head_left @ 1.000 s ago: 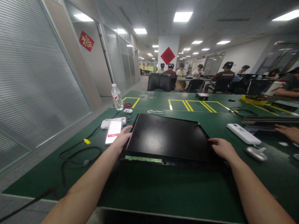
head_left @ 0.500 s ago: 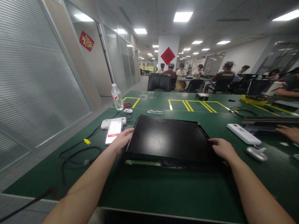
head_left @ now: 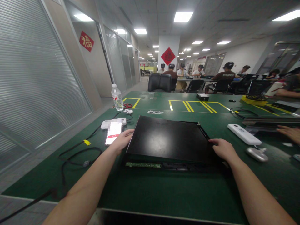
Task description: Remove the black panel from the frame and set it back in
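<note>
A flat black display panel (head_left: pixel 167 139) lies tilted over a dark frame on the green table (head_left: pixel 173 190). Along its near edge shows a green circuit board strip (head_left: pixel 143 165). My left hand (head_left: pixel 123 139) grips the panel's left edge, its thumb along the side and the other fingers partly hidden. At the opposite edge, my right hand (head_left: pixel 223 149) is closed on the panel's right side, with the fingertips underneath out of sight. A lit phone (head_left: pixel 114 132) lies just left of my left hand.
Left are a water bottle (head_left: pixel 117 97), a white power bank (head_left: pixel 106 124) and a black cable (head_left: pixel 81 148). Right lie another white power bank (head_left: pixel 243 134) and a silver mouse-like object (head_left: pixel 257 154). Another person's hand (head_left: pixel 289 132) rests at the right edge. Yellow tape marks the far table.
</note>
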`<state>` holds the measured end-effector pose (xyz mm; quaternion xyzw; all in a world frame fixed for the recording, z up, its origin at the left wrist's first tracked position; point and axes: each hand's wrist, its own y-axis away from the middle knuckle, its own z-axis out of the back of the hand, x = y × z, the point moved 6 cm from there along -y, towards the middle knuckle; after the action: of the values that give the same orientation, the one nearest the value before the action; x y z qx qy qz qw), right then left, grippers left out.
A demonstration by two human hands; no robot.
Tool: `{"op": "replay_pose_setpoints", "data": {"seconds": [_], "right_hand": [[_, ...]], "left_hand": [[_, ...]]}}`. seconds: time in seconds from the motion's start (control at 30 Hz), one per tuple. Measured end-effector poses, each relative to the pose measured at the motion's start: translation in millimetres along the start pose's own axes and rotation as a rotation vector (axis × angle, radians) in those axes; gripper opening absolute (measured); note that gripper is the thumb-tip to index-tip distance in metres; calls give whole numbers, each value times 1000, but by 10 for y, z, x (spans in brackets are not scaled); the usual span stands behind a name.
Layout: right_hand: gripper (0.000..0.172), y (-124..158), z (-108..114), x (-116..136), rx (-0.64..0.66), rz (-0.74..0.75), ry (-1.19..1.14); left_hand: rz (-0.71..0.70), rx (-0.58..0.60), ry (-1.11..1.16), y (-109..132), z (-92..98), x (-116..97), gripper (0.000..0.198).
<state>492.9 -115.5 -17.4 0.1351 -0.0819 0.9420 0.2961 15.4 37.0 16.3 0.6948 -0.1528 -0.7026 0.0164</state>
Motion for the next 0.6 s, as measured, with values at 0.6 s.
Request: {"op": "replay_pose_setpoints", "data": {"seconds": [0.6], "right_hand": [[50,5,-21,10,10,8,6]], "left_hand": [[-27,2,-13,0,-6,-14,31]]}}
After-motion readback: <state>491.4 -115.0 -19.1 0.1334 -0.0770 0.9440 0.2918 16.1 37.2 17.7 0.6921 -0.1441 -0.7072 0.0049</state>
